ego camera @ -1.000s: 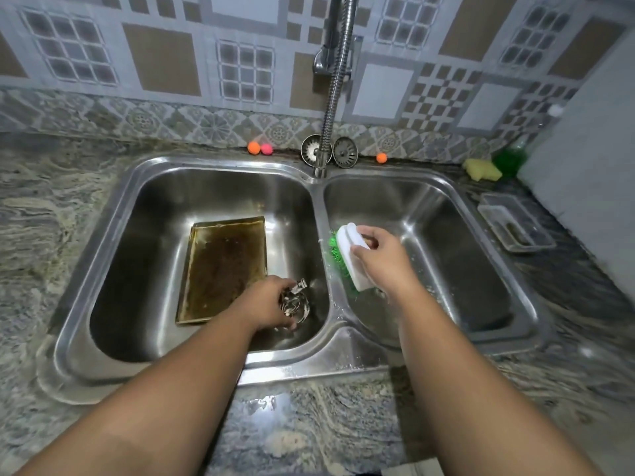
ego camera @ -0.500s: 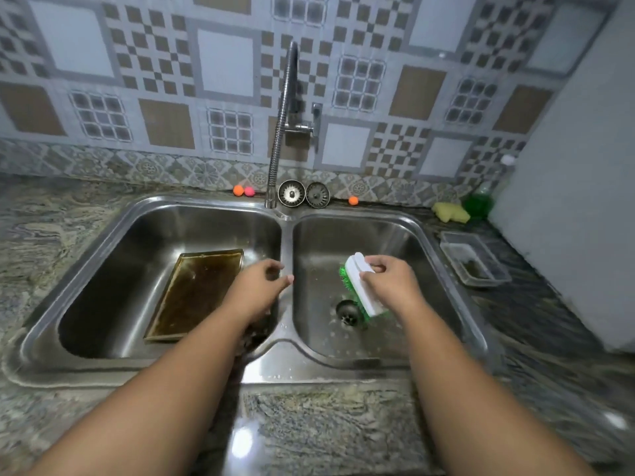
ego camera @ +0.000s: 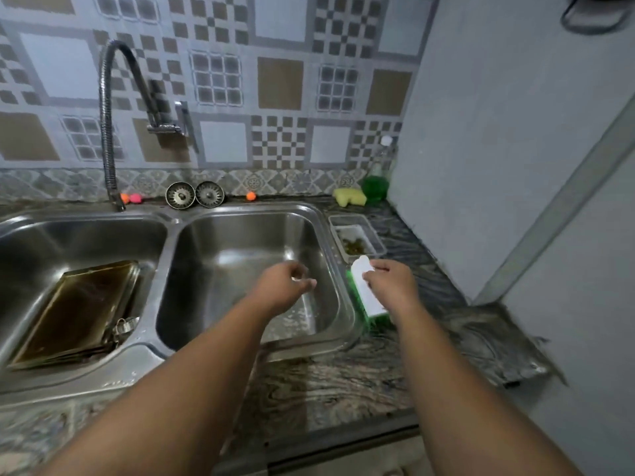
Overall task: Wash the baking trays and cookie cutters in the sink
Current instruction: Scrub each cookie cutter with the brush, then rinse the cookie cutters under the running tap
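Note:
A greasy, brown-stained baking tray [ego camera: 79, 310] lies in the left basin of the steel double sink [ego camera: 164, 249]. Metal cookie cutters [ego camera: 125, 324] sit at the tray's near right corner. My left hand [ego camera: 285, 286] hovers over the right basin with its fingers curled. A pale glint shows between thumb and finger, and whether it holds something there is unclear. My right hand [ego camera: 391, 286] grips a white scrub brush with green bristles [ego camera: 366, 293], low over the counter just right of the sink rim.
A clear plastic container [ego camera: 355, 238] with green residue sits just beyond the brush. Behind it are a yellow sponge [ego camera: 348, 196] and a green soap bottle [ego camera: 376, 180]. Two strainers [ego camera: 194, 195] lean on the backsplash beside the flexible faucet [ego camera: 106, 132]. A grey wall [ego camera: 515, 166] closes the right side.
My left hand rose from the cookie cutters in the left basin and crossed to the right basin. My right hand carried the brush out of the right basin to the counter.

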